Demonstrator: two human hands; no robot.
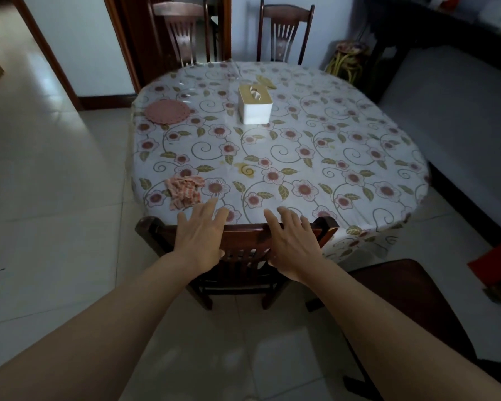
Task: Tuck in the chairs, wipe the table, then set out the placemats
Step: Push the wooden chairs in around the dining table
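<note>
A dark wooden chair (pixel 154 230) stands pushed in at the near edge of the table (pixel 359 157), which wears a flowered cloth. My left hand (pixel 201 235) and my right hand (pixel 294 244) lie flat on the chair's top rail, fingers spread and pointing over the table edge, gripping nothing. A crumpled pink striped cloth (pixel 183 191) lies just beyond my left hand. A round pink placemat (pixel 167 111) lies at the table's far left. A yellow stain (pixel 245 169) marks the cloth near the middle.
A white tissue box (pixel 255 107) stands at the table's centre back. Two chairs (pixel 182 33) (pixel 285 30) sit at the far side. Another dark chair seat (pixel 402 293) is at my right, out from the table. A grey sofa (pixel 457 111) runs along the right.
</note>
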